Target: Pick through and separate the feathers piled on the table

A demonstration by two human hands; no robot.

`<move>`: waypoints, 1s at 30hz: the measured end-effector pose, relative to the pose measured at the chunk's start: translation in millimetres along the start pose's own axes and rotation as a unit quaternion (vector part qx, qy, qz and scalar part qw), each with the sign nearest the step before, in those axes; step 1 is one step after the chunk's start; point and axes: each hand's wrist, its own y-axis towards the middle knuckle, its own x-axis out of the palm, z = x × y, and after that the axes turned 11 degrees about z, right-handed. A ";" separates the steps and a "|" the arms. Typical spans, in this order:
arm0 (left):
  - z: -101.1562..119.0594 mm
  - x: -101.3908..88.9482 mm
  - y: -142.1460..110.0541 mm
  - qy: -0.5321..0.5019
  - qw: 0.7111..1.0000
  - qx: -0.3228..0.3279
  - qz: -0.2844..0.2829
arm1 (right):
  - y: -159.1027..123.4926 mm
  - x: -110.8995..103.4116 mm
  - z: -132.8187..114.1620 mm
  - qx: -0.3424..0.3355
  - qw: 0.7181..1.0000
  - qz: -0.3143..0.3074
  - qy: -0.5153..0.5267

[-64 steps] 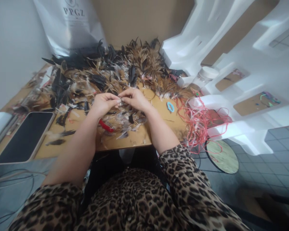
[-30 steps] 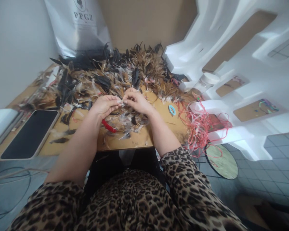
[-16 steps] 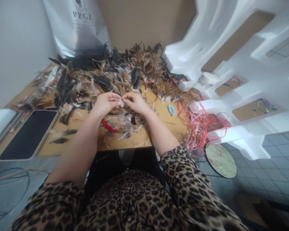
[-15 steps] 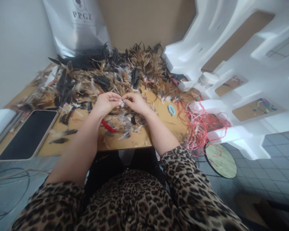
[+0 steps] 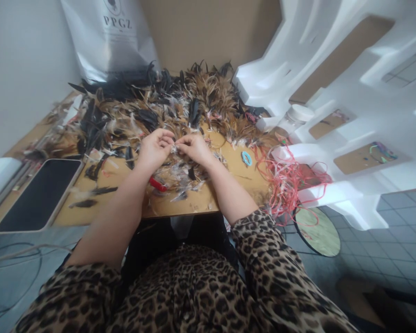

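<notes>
My left hand and my right hand meet fingertip to fingertip over the near middle of the table. Both are closed in a pinch on what looks like a small pale feather, mostly hidden by the fingers. Beyond them spreads a heap of brown and black feathers, some bundled, reaching close to the fingertips. Loose pale fluff and small feathers lie beneath my hands. Beside my left wrist is a red curved object, partly covered by the forearm.
A phone lies on the table at left. To the right are a light-blue ring, tangled pink strings, a lidded jar and white moulded foam. A silver bag stands behind the feathers.
My left forearm has shifted slightly to the right, covering more of the red object. The left fingers have loosened a little around the pinch. My right hand has barely moved.
</notes>
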 end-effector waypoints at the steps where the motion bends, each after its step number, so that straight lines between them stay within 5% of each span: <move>1: -0.2 -0.2 0.0 0.003 1.000 0.012 -0.004 | 0.6 0.2 1.6 0.004 1.000 -0.003 0.014; 17: -5.2 -2.3 0.2 0.025 0.997 0.070 -0.016 | 3.5 -1.3 3.3 0.066 0.990 -0.024 0.125; 30: -8.5 -0.1 1.2 0.037 0.996 0.084 0.000 | -1.6 1.5 -8.0 -0.053 0.998 0.032 -0.022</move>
